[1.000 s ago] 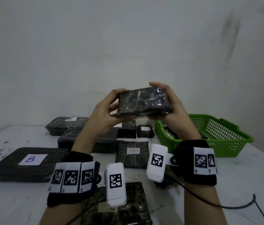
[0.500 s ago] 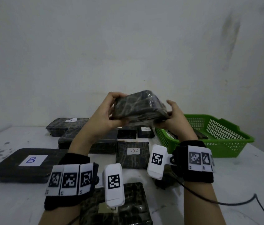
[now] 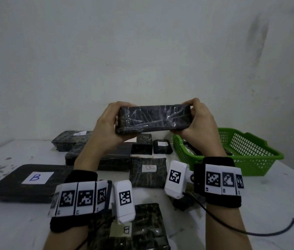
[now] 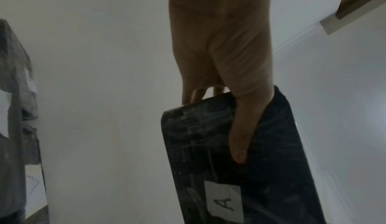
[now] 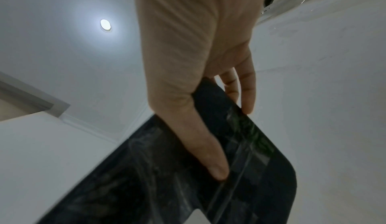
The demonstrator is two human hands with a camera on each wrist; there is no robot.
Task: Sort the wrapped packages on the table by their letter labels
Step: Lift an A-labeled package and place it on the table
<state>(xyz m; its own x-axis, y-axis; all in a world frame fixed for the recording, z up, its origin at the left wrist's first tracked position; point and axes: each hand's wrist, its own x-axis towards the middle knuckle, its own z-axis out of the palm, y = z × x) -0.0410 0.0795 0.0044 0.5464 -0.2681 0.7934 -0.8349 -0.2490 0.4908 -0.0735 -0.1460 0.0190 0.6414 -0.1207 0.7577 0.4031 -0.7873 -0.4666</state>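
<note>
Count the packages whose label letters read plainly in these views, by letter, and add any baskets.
B: 3 (left B package, middle B package, near B package)
A: 1 (held A package)
Green basket: 1
Total: 5
Other labels are too small to read.

- Held package point(image 4: 250, 169), left wrist view: white paper label point(image 4: 224, 201), handwritten "A".
- Large flat package point(image 3: 29, 183), table left: white label, blue handwritten "B".
- Square package point(image 3: 148, 172), table centre: pale label, "B" faint, seen sideways.
- Near-edge package point(image 3: 148, 228): label point(image 3: 122, 230), "B" seen mirrored/turned.
- Far packages point(image 3: 70, 141) and point(image 3: 162, 146): labels present, marks too small to read.
- Wristbands point(image 3: 79, 197), point(image 3: 222, 179): black-and-white square code markers, no text.
</note>
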